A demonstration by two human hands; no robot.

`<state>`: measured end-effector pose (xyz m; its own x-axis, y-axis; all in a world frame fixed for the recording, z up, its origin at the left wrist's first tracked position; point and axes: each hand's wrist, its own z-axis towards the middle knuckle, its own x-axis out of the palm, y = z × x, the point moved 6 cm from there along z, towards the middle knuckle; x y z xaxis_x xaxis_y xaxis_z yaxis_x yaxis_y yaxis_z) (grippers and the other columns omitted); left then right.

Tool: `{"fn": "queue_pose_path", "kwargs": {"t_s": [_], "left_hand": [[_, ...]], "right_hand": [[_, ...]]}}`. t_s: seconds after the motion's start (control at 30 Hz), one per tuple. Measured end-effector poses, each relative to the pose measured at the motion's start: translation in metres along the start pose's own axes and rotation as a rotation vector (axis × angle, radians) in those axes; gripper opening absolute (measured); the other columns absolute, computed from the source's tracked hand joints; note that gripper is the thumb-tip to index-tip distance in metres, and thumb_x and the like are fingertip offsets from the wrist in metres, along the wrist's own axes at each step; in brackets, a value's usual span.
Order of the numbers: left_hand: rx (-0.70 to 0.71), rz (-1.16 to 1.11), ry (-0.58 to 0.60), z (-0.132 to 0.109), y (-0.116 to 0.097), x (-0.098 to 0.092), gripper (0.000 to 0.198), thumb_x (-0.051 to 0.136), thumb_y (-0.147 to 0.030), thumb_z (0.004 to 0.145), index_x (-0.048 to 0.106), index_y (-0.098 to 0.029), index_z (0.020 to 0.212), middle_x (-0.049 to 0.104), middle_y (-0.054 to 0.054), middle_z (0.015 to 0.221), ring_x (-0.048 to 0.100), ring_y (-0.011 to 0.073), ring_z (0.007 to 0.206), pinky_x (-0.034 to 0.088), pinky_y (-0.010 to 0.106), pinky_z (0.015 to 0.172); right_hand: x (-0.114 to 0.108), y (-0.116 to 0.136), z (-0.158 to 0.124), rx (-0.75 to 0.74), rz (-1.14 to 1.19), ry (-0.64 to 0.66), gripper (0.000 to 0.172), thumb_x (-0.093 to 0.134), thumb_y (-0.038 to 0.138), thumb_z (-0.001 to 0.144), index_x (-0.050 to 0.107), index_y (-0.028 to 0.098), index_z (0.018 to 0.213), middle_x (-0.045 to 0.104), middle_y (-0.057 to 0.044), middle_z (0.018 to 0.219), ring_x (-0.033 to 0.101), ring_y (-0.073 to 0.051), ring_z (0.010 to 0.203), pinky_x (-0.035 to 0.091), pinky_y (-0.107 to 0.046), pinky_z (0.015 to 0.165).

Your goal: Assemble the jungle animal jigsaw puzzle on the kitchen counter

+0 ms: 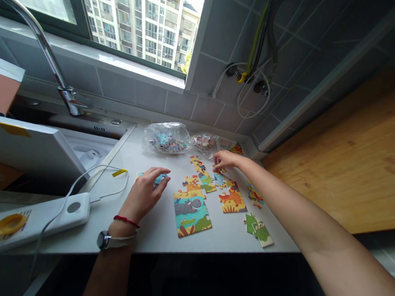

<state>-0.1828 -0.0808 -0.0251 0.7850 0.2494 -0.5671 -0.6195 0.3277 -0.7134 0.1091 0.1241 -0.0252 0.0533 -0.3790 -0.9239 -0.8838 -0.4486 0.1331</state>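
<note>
A partly joined animal jigsaw (191, 209) lies on the white counter (156, 232), with a lion section (232, 200) and loose pieces (258, 229) beside it. My left hand (147, 192) rests left of the jigsaw, fingers curled round a blue puzzle piece (159, 178). It wears a red string and a watch at the wrist. My right hand (225, 159) reaches to the far end of the jigsaw, fingertips pinched on a small piece (219, 169) among the upper pieces.
Two clear bags of puzzle pieces (165, 139) lie by the tiled wall. A sink with a tap (65, 92) is at left. A white power strip (36, 220) with cable and a yellow tape ring (9, 223) sit at front left. A wooden surface (353, 155) adjoins at right.
</note>
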Motion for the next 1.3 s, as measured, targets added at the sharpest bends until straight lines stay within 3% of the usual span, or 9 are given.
{"fn": "queue_pose_path", "kwargs": {"t_s": [0.13,0.4,0.6,0.73,0.8,0.9,1.03,1.17,1.3], "left_hand": [[0.002,-0.007,0.002,0.0,0.002,0.001,0.027,0.055,-0.042,0.1,0.072,-0.023,0.112,0.075,0.009,0.116,0.073,0.0257,0.104,0.059,0.038,0.091],[0.005,-0.025,-0.011,0.0,0.002,0.001,0.028,0.054,-0.041,0.1,0.072,-0.023,0.112,0.075,0.009,0.117,0.072,0.026,0.106,0.058,0.039,0.093],[0.005,-0.006,-0.022,0.0,0.001,0.002,0.027,0.055,-0.04,0.099,0.072,-0.023,0.109,0.076,0.009,0.116,0.071,0.0275,0.108,0.056,0.044,0.097],[0.008,0.005,-0.021,0.0,0.001,0.002,0.025,0.055,-0.038,0.098,0.072,-0.023,0.109,0.075,0.009,0.116,0.07,0.0278,0.109,0.054,0.045,0.099],[0.006,0.009,-0.022,0.0,0.001,0.002,0.025,0.055,-0.038,0.099,0.072,-0.023,0.11,0.075,0.009,0.116,0.069,0.0278,0.109,0.054,0.045,0.099],[0.009,0.018,-0.027,0.0,0.002,0.001,0.024,0.056,-0.037,0.099,0.073,-0.023,0.109,0.075,0.009,0.116,0.069,0.0279,0.109,0.054,0.045,0.1],[0.018,0.02,-0.04,0.001,0.002,0.001,0.022,0.057,-0.034,0.099,0.074,-0.023,0.108,0.075,0.008,0.115,0.069,0.0277,0.11,0.053,0.046,0.1],[0.031,0.048,-0.041,0.0,0.002,0.0,0.022,0.062,-0.033,0.096,0.074,-0.022,0.112,0.074,0.01,0.118,0.067,0.0297,0.114,0.052,0.05,0.104],[0.028,0.121,-0.031,-0.002,0.006,0.002,0.036,0.072,-0.035,0.089,0.072,-0.022,0.123,0.069,0.012,0.131,0.057,0.0369,0.133,0.046,0.058,0.114]], "right_hand": [[0.001,-0.016,-0.008,0.053,0.054,-0.005,0.033,0.089,0.045,0.073,0.075,0.019,0.088,0.077,-0.007,0.087,0.071,-0.022,0.08,0.05,-0.026,0.068],[0.004,-0.029,-0.024,0.05,0.195,-0.07,0.047,0.096,0.036,0.055,0.064,0.019,0.085,0.07,0.0,0.081,0.062,-0.015,0.071,0.047,-0.025,0.063],[-0.016,-0.017,-0.033,-0.026,0.374,-0.146,0.034,0.082,0.042,0.075,0.065,0.017,0.091,0.069,-0.002,0.077,0.063,-0.016,0.069,0.051,-0.029,0.066],[-0.03,0.015,-0.038,-0.118,0.532,-0.083,0.041,0.079,0.048,0.08,0.07,0.015,0.102,0.075,-0.007,0.085,0.069,-0.017,0.071,0.057,-0.031,0.067],[-0.023,0.048,-0.04,-0.207,0.699,0.082,0.045,0.087,0.05,0.073,0.071,0.015,0.098,0.077,-0.008,0.086,0.07,-0.017,0.071,0.058,-0.031,0.066],[-0.005,0.105,-0.041,-0.337,0.788,0.27,0.042,0.087,0.049,0.076,0.073,0.015,0.094,0.077,-0.006,0.083,0.072,-0.017,0.072,0.059,-0.029,0.066],[0.014,0.159,-0.032,-0.501,0.695,0.281,0.028,0.086,0.039,0.079,0.078,0.015,0.091,0.077,-0.003,0.08,0.07,-0.014,0.074,0.056,-0.026,0.07],[0.023,0.173,-0.016,-0.519,0.622,0.215,0.016,0.081,0.029,0.082,0.08,0.015,0.089,0.075,-0.001,0.075,0.067,-0.014,0.071,0.052,-0.023,0.067],[0.027,0.172,-0.005,-0.487,0.594,0.161,0.016,0.079,0.03,0.084,0.081,0.015,0.091,0.076,-0.002,0.075,0.067,-0.015,0.07,0.051,-0.024,0.066]]}}
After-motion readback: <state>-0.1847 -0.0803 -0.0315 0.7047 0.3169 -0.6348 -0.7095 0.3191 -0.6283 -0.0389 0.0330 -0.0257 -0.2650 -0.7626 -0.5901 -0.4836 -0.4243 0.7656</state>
